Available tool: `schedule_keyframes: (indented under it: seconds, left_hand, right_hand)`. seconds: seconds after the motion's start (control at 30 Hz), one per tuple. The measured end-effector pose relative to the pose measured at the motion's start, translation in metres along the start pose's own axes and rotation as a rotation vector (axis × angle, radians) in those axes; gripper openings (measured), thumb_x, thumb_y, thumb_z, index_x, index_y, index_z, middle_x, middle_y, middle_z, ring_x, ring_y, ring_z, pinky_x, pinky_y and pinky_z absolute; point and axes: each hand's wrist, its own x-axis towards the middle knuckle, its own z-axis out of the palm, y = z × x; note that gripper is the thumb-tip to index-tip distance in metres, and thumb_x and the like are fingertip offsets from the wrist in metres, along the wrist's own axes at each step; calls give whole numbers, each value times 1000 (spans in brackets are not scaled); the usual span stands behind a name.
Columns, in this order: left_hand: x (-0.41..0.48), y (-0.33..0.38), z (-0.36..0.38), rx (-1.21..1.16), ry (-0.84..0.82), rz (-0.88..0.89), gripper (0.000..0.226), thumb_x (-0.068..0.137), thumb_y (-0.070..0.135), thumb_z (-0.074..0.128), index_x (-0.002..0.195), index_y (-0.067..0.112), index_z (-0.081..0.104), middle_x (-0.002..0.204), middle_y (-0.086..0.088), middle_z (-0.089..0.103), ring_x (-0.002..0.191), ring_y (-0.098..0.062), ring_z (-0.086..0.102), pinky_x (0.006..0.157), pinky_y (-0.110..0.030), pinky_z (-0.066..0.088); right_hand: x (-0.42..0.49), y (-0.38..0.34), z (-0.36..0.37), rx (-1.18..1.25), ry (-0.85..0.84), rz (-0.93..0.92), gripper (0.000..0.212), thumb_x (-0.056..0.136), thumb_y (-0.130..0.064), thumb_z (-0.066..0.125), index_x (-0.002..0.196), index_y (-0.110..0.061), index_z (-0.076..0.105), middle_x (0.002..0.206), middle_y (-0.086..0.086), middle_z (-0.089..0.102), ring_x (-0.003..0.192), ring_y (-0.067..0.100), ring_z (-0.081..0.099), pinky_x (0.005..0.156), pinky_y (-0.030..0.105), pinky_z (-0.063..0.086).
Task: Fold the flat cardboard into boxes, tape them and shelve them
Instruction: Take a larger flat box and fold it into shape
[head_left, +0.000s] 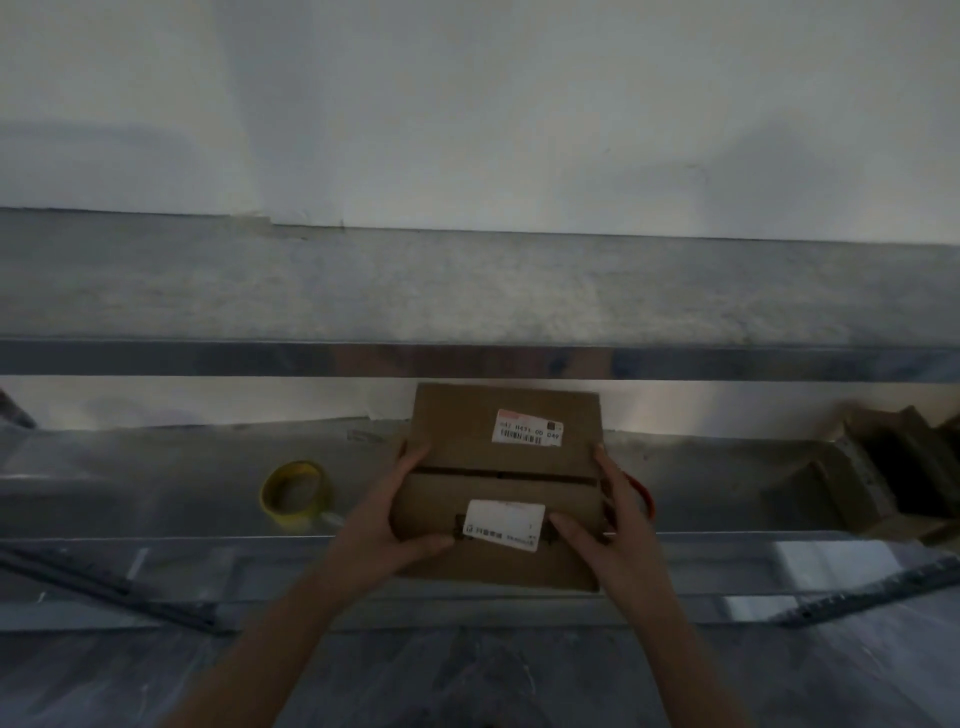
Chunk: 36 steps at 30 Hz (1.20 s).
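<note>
Over a steel shelf (156, 493), a cardboard box (498, 457) is clasped at both sides: left hand (384, 514) grips its left edge, right hand (608, 525) its right, thumbs on top. Tape roll (296, 493) lies left of the left hand.

The cardboard box (457, 415) is brown, with two white labels; the upper label (527, 427) carries a red strip and black barcode. At its 9 o'clock the tape roll (296, 493) is yellow; the shelf (156, 483) is mottled grey.

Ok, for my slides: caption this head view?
Left hand and right hand hold a folded cardboard box at a metal shelf, tape roll beside it.
</note>
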Motion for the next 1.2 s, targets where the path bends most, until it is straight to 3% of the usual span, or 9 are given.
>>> schedule_keyframes:
  seconds: [0.17,0.37,0.5,0.67,0.8,0.9,1.0,1.07,1.2]
  left_hand:
    - [19,43,-31,-129,-111,60,110,64,21,88,137,63,18,138,33,25,115,16,45,90,-20,52]
    - [31,54,-37,-79,-174,93,111,62,11,89,144,49,24,143,31,28,131,7,37,106,-19,40]
    - [38,44,-33,-45,-76,109,109,65,8,87,147,41,24,147,15,28,131,-3,38,106,-29,43]
    - [41,17,-23,-86,-102,39,104,70,-1,81,148,37,23,153,9,18,136,-13,33,108,-38,43]
    - [46,6,-23,-87,-86,37,100,72,-3,79,143,45,27,153,9,18,135,-10,34,108,-32,42]
    - [56,11,-26,-51,-64,81,98,72,-1,80,143,43,28,152,8,21,134,-9,34,107,-29,42]
    - [67,21,-34,-23,-33,111,92,72,3,81,143,40,34,144,8,34,128,-1,40,105,-24,43]
    - [72,25,-39,-15,-12,134,86,71,8,83,135,44,39,131,12,43,118,5,46,97,-15,45]
    - [72,22,-41,45,38,206,79,72,12,83,128,51,44,124,22,46,114,5,47,92,-13,46]
  right_hand:
    - [29,-47,-13,-23,17,-47,91,75,-36,79,150,-41,27,133,-28,48,120,1,54,97,27,50]
    - [60,-68,-19,-33,116,35,51,79,-48,75,125,-39,55,120,-13,63,103,14,64,91,43,56]
    - [75,-61,-14,-45,44,101,73,64,-67,73,129,-44,48,117,-17,61,101,8,63,89,35,55]
    - [82,-26,6,86,-3,188,79,80,-31,79,143,-47,34,121,-17,56,103,3,58,91,33,54]
    - [82,-15,8,120,-11,170,78,78,-30,81,138,-54,37,122,-23,58,108,3,60,91,33,55]
    - [86,-18,6,122,11,162,81,79,-26,80,145,-43,35,122,-23,56,113,10,59,97,40,52]
    - [90,-30,1,129,47,164,72,81,-28,77,140,-44,40,111,-29,56,101,-2,60,81,22,53]
    - [90,-39,-3,113,55,155,50,82,-29,76,120,-51,52,102,-29,62,91,-8,62,70,12,48]
    - [95,-45,-7,97,65,130,39,82,-26,74,117,-37,60,111,-17,66,100,4,64,78,21,51]
